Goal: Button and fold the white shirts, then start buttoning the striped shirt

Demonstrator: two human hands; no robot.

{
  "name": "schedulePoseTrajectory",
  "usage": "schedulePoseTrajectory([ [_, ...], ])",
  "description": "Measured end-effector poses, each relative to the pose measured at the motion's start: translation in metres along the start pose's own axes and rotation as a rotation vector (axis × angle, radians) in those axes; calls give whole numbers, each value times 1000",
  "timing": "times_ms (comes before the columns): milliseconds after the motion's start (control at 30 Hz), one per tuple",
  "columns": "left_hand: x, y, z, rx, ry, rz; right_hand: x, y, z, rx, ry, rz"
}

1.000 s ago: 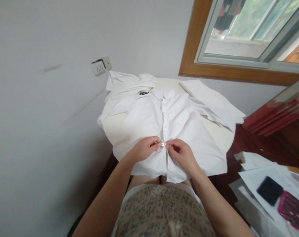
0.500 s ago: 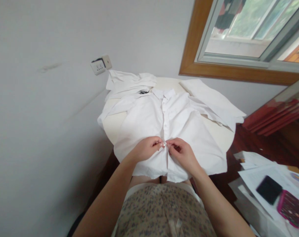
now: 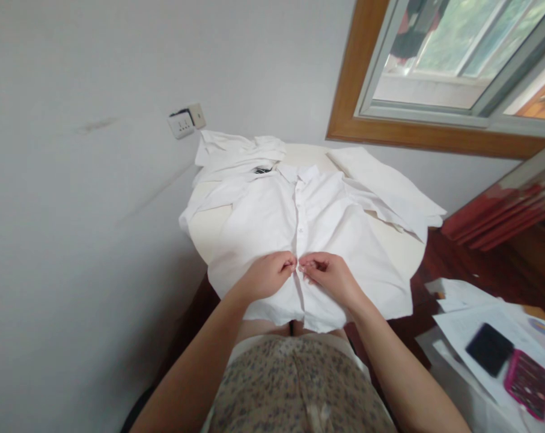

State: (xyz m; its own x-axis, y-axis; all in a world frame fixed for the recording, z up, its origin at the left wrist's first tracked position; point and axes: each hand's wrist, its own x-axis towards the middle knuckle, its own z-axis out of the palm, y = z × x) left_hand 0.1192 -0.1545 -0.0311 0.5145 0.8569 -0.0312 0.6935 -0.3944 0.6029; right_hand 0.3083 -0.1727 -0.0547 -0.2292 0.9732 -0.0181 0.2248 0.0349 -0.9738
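Note:
A white button-up shirt (image 3: 263,222) lies front side up on a round cream table (image 3: 204,237), its collar pointing away from me and its hem hanging over the near edge. Buttons line its front placket above my hands. My left hand (image 3: 270,273) pinches the placket edge from the left, fingers curled. From the right, my right hand (image 3: 328,273) pinches the other side of the placket at the same height. The fingertips of both hands nearly meet, and they hide the button or hole between them. Below them the two front edges hang slightly apart.
Other white cloth (image 3: 236,150) is bunched at the table's back left, and folded white cloth (image 3: 384,180) lies back right. A wall socket (image 3: 181,124) and window frame (image 3: 425,141) are beyond. At right, papers (image 3: 461,325) hold a black phone-like object (image 3: 489,349) and a pink-edged one (image 3: 527,383).
My fingertips have shifted slightly on the placket, with the left fingers curling in more and the right fingers moving a little left. The shirt lies nearly the same.

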Motion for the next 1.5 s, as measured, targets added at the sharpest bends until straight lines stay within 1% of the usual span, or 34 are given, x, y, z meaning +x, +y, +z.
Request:
schedulePoseTrajectory([
  [67,0,0,0,19,0,9,2,-1,0,-38,-8,-8],
  [167,-1,-1,-1,19,-5,7,4,-2,2,-168,0,-75],
  [300,-2,1,-2,-13,-5,3,3,-6,7,-390,62,-177],
  [400,-2,3,-3,-16,5,-18,0,-8,13,-508,115,-165],
  [467,-2,5,-3,-7,15,-41,-1,-9,16,-541,142,-134],
  [633,0,9,0,1,45,-90,-3,-7,17,-530,163,-93],
  [833,1,13,9,82,150,-169,-5,-3,15,-456,167,-117],
  [1033,3,10,8,30,141,-153,-7,-2,10,-249,131,-121],
  [1100,3,8,8,2,134,-146,-6,-2,10,-229,126,-116],
  [1167,3,6,8,-25,132,-136,-6,-4,10,-301,129,-121],
  [1367,2,1,8,-86,125,-85,-2,-14,17,-715,142,-167],
  [1500,2,0,7,-119,113,-74,0,-17,20,-862,130,-162],
])
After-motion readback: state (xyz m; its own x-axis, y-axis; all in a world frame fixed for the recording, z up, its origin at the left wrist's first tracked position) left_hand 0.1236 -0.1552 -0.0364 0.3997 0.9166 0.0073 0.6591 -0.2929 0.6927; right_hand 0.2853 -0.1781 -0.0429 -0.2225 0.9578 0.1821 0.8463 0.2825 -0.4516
